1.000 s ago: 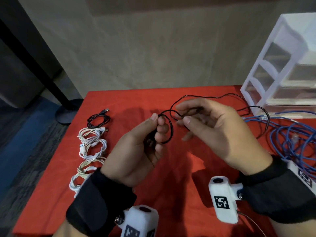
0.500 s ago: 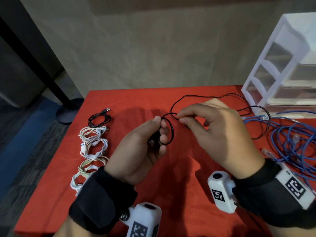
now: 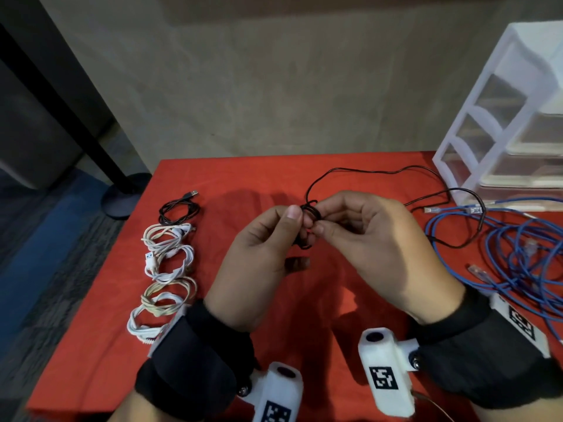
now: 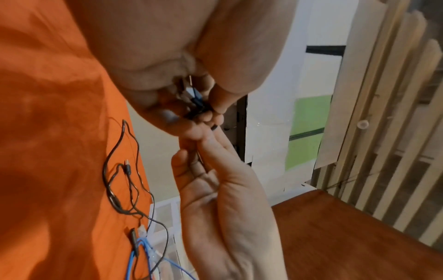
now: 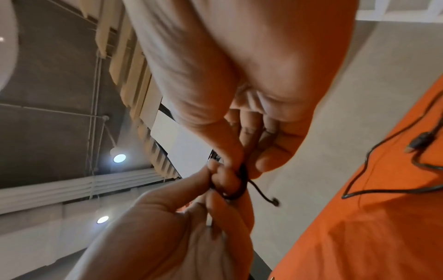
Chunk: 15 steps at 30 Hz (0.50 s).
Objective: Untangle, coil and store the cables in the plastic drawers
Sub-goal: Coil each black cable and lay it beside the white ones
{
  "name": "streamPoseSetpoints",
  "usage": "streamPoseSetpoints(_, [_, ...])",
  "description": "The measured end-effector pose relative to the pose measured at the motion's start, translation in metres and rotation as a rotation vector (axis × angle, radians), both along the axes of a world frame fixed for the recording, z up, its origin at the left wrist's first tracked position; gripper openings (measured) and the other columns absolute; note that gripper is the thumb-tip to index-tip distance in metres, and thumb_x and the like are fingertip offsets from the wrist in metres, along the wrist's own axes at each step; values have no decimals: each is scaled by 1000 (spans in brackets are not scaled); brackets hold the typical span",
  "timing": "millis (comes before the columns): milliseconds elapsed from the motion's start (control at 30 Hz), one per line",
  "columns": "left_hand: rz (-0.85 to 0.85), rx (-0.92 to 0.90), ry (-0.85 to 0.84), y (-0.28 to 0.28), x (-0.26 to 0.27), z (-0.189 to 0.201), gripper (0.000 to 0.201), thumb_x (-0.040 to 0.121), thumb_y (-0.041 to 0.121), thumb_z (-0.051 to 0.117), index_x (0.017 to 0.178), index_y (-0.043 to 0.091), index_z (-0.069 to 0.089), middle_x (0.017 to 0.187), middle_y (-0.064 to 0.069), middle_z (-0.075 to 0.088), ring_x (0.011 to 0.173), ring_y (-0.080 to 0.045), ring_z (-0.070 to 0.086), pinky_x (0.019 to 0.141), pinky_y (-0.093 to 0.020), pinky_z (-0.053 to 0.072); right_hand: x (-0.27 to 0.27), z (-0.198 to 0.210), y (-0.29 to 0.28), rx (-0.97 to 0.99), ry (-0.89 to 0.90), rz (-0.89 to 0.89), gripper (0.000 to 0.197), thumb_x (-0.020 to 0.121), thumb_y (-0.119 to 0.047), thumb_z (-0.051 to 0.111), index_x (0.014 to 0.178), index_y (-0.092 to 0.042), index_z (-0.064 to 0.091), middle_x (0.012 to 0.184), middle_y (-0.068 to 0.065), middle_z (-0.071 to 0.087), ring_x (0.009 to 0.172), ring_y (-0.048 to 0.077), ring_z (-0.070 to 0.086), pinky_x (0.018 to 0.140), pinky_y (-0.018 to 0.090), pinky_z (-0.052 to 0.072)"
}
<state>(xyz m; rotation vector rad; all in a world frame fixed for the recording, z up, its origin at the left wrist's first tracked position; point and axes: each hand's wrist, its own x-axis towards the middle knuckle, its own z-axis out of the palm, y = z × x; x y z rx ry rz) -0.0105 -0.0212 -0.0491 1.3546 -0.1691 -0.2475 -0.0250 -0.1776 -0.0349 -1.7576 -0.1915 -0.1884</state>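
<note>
Above the red tablecloth [image 3: 274, 178], a left hand [image 3: 256, 263] pinches a small coil of black cable [image 3: 307, 213] in curled fingers; the right hand [image 3: 374, 245] pinches the same strand, which trails toward the white plastic drawers [image 3: 475, 141].
</note>
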Motion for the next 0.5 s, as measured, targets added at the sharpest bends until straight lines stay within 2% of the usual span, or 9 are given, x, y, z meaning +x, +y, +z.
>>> streamPoseSetpoints(67, [65, 98, -88, -1, 1, -2, 26, 101, 32, 53, 83, 25, 70, 84, 7, 66, 83, -2, 59, 68, -21, 51, -1, -2, 1, 85, 18, -33, 18, 90, 2, 70, 94, -15, 72, 85, 1, 77, 83, 13, 72, 81, 23, 51])
streamPoseSetpoints(133, [130, 175, -181, 1, 5, -6, 27, 104, 30, 52, 85, 23, 70, 84, 5, 68, 82, -6, 60, 68, -25, 53, -1, -2, 2, 248, 91, -24, 22, 92, 2, 68, 105, -15, 63, 84, 5, 76, 85, 15, 70, 82, 26, 48])
streamPoseSetpoints(200, [177, 269, -294, 2, 8, -10, 28, 105, 31, 53, 86, 18, 68, 83, -7, 69, 77, -22, 61, 70, -40, 56, -2, 1, 2, 430, 190, 49, 25, 94, 0, 65, 114, -10, 56, 83, 11, 73, 81, 17, 65, 78, 25, 46])
streamPoseSetpoints(233, [195, 308, -340, 2, 9, -12, 29, 105, 32, 53, 86, 16, 68, 81, -10, 69, 76, -30, 61, 71, -46, 56, -3, 2, 3, 489, 228, 91, 28, 92, -3, 67, 116, -8, 55, 82, 13, 69, 79, 18, 63, 76, 26, 45])
streamPoseSetpoints(267, [208, 336, -373, 2, 9, -13, 28, 104, 32, 53, 86, 16, 68, 79, -8, 69, 75, -31, 62, 72, -49, 55, -3, 3, 3, 515, 254, 128, 33, 88, -6, 69, 118, -7, 55, 81, 13, 65, 77, 18, 59, 73, 26, 44])
streamPoseSetpoints(333, [229, 353, -399, 1, 9, -14, 26, 104, 30, 55, 85, 18, 68, 74, -1, 68, 71, -23, 62, 72, -48, 55, -4, 0, 4, 471, 252, 173, 41, 83, -10, 69, 121, -9, 55, 79, 9, 58, 74, 16, 54, 70, 25, 43])
streamPoseSetpoints(400, [248, 348, -391, 1, 9, -16, 26, 103, 34, 56, 85, 19, 67, 74, -4, 67, 72, -30, 63, 73, -52, 56, -4, -3, 5, 317, 191, 156, 41, 84, -11, 69, 122, -13, 55, 77, 6, 58, 75, 19, 52, 73, 28, 44])
streamPoseSetpoints(433, [254, 339, -390, 1, 9, -16, 27, 102, 36, 55, 85, 19, 67, 74, -7, 66, 73, -34, 63, 73, -54, 56, -4, -3, 5, 225, 148, 124, 39, 86, -12, 69, 122, -15, 55, 78, 4, 61, 76, 19, 56, 75, 31, 46])
streamPoseSetpoints(500, [282, 330, -399, 3, 10, -16, 27, 103, 33, 55, 84, 18, 67, 74, -9, 65, 69, -23, 61, 71, -50, 56, -3, -4, 5, 85, 58, 54, 32, 92, -9, 67, 121, -17, 55, 83, 0, 70, 82, 15, 68, 81, 36, 56])
